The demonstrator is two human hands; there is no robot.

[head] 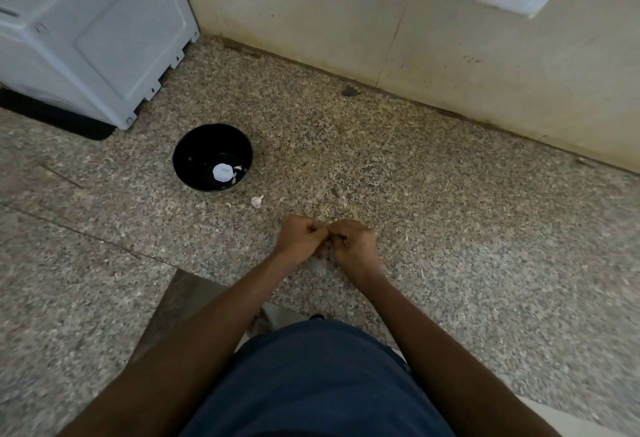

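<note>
Left hand (300,239) and right hand (353,246) meet, curled fingers pinching a small piece (326,250) between them; mostly hidden, its axis cannot be told.

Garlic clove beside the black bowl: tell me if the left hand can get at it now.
Probably yes. The garlic clove lies uncovered on the countertop just beyond the left hand, nothing between. It and the right hand pinch a small item, so it must let go first.
</note>
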